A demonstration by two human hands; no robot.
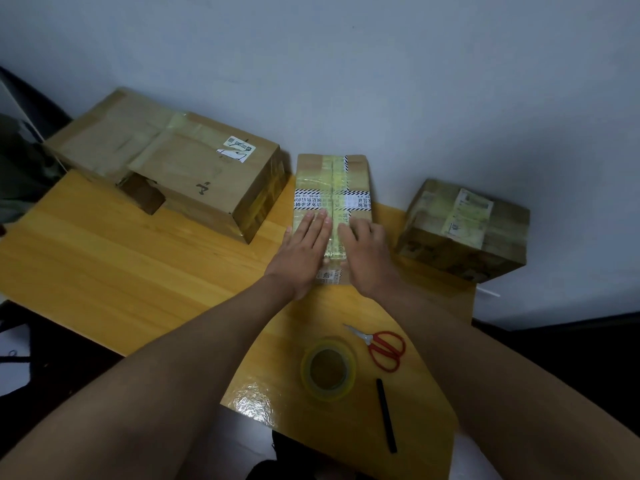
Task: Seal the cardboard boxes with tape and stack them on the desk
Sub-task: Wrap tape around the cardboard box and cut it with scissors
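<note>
The step in hand looks like pressing the tape flat on the narrow middle box [332,188], which sits on the wooden desk [114,268] close to the back wall. Yellowish tape already runs down the top of this box, and a black and white printed band crosses it. The left hand [302,252] lies flat on the box top, fingers straight and close together, just left of the middle tape line. The right hand [367,252] lies flat on the other side of that line, fingers straight too, holding nothing. Both arms reach straight out from the person toward the box. The big box [180,168] stands to the left of the middle box, near it but not touching. The small square box [464,230] stands to the right of the middle box, well apart. All three seem to have tape on them, and none is stacked yet. So the next move likely calls for lifting one box with both hands and setting it on another, probably with the big one at the bottom. The tape roll [329,368], the red scissors [382,348] and a black pen [386,415] lie in front of the middle box, nearer the person.
</note>
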